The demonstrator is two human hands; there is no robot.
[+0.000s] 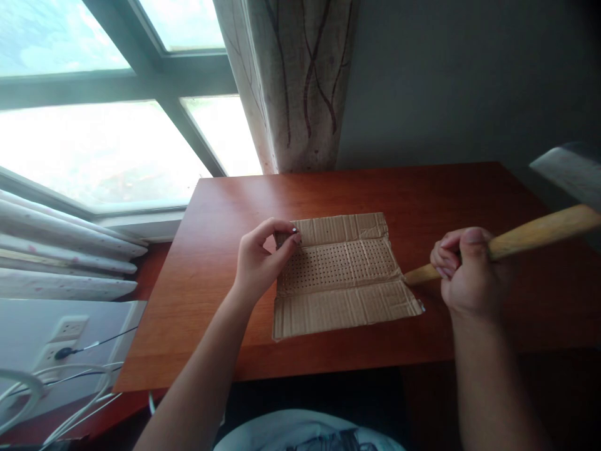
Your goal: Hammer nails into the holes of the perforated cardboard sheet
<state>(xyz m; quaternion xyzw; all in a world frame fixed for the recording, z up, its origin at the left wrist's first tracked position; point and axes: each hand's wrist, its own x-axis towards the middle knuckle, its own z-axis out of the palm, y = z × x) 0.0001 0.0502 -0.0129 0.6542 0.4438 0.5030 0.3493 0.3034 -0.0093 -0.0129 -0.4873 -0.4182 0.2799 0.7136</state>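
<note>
My left hand (267, 254) is closed in a pinch at the upper left corner of a brown cardboard piece (350, 307). A tiny bright spot shows at its fingertips; what they pinch is too small to name. The cardboard lies on the table, creased into bands, its middle band covered in rows of small holes. To the right, my right hand (474, 269) is wrapped round the wooden handle (539, 241) of a tool, raised and tilted. Its blurred grey metal head (568, 169) is partly cut off by the frame's right edge. The handle's lower end appears by the cardboard's right edge.
The reddish-brown wooden table (188, 294) carries the cardboard. Behind it hang a patterned curtain (300, 81) and a grey wall (446, 81). A window (84, 150) is at left. Below it are a wall socket (70, 329) with a plug and white cables (94, 388).
</note>
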